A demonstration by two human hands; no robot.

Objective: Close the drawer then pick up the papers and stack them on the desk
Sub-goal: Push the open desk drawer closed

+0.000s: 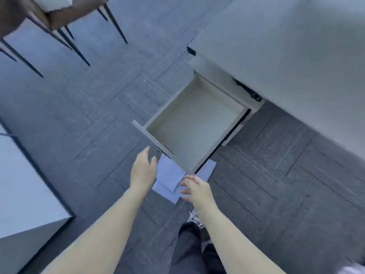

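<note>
A pale grey drawer (197,123) stands pulled far out from under the grey desk (286,46), and nothing lies inside it. Its front panel (152,138) faces me. Several white papers (167,175) lie on the dark carpet just below the drawer front, and one more sheet (207,171) pokes out under the drawer's right corner. My left hand (143,171) hovers open beside the drawer front, fingers apart, holding nothing. My right hand (195,187) is over the papers' right edge with its fingers loosely curled, and no sheet is in its grip.
A brown chair with thin black legs (65,26) stands at the far left. A white cabinet or table edge with a dark rim (29,184) is close on my left. My dark trouser leg and shoe (194,234) are below the papers. Dark carpet tiles cover the floor.
</note>
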